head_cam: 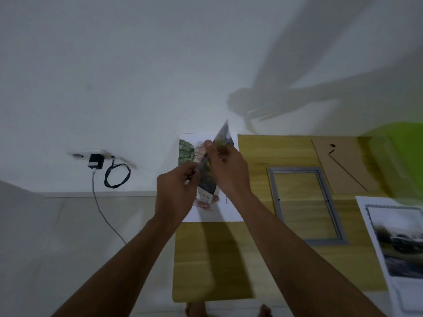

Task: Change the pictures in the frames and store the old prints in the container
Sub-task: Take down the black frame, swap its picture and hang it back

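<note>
- A print [215, 165] is being pinched edge-on by the left hand [176, 193] and right hand [229, 170], above a flower sheet [210, 209] at the table's [251, 259] left edge.
- Creasing is being risked by opposing pulls; the empty frame [306, 204] is lying well apart.

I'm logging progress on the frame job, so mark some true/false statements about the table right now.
1. Both hands, left hand and right hand, hold a print above the table. True.
2. The grey frame holds a picture. False: it lies empty, wood showing through.
3. The backing board lies apart from the frame. True.
4. The car print sits at the table's left edge. False: right edge.
</note>
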Demonstrator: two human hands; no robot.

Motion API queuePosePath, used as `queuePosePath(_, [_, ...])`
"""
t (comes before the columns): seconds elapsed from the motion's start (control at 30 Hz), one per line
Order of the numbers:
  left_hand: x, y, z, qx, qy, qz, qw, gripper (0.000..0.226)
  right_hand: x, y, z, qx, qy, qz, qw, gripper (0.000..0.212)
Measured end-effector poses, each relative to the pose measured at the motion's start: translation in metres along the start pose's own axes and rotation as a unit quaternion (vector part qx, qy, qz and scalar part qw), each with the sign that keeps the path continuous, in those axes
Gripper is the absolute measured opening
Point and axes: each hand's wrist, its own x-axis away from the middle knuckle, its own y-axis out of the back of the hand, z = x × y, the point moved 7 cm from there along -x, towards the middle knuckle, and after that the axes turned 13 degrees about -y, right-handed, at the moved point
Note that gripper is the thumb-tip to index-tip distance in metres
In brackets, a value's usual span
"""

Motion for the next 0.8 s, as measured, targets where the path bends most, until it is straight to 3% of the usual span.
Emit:
queuePosePath(0.2, [0.008,-0.023,-0.042,0.066,0.032,0.051,0.996,0.034,0.002,0.056,0.017,0.000,-0.006,-0.062,0.998,0.012])
queuePosePath(0.33, [0.000,-0.027,-0.055,0.020,0.022,-0.004,1.000,0.040,0.010,0.104,0.003,-0.055,0.003,-0.057,0.997,0.017])
queuePosePath(0.4, [-0.007,-0.033,-0.053,0.056,0.078,-0.006,0.995,0.048,0.014,0.127,-0.011,-0.101,0.003,-0.025,0.995,0.020])
queuePosePath(0.53, [-0.007,-0.070,-0.055,0.193,0.184,0.071,0.961,0.065,0.015,0.168,-0.051,-0.128,-0.015,0.000,0.992,0.031])
queuePosePath(0.67, [0.008,-0.107,-0.073,0.207,0.179,0.116,0.955,0.058,0.006,0.196,-0.100,-0.119,-0.041,-0.020,0.992,0.045])
queuePosePath(0.8, [0.030,-0.152,-0.077,0.174,0.170,0.152,0.958,0.064,-0.010,0.214,-0.157,-0.070,-0.050,-0.027,0.996,0.040])
